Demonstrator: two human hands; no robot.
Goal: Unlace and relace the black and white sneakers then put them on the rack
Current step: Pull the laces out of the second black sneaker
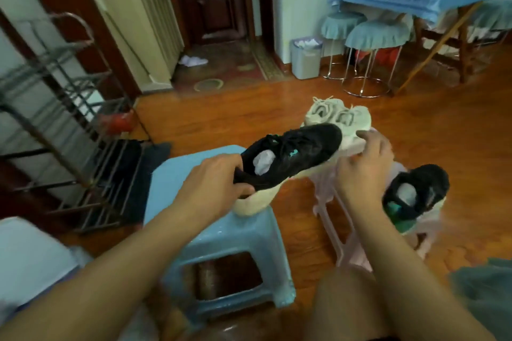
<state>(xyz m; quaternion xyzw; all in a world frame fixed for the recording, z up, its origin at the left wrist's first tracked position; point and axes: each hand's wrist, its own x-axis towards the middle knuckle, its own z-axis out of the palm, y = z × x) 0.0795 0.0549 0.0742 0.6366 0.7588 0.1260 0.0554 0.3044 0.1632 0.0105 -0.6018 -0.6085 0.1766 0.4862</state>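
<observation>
Holding white crumpled stuffing [262, 161] inside black sneaker [291, 156], pale-soled, teal-accented, laces blurred. Gripping its heel with left hand [219, 183], fingers curled, above blue stool [243, 232]. Resting right hand [365, 166], fingers spread loosely, on pink stool [346, 232] beside white sneakers [336, 116]. Sitting on that stool's right: second black sneaker [415, 194], likewise stuffed. Standing left: metal rack [69, 108]. No readable writing.

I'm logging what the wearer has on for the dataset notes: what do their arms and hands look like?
Both forearms are bare as far as the frame shows, with no sleeve in view. The left hand and right hand wear no gloves; no watch, ring or bracelet is visible.
</observation>
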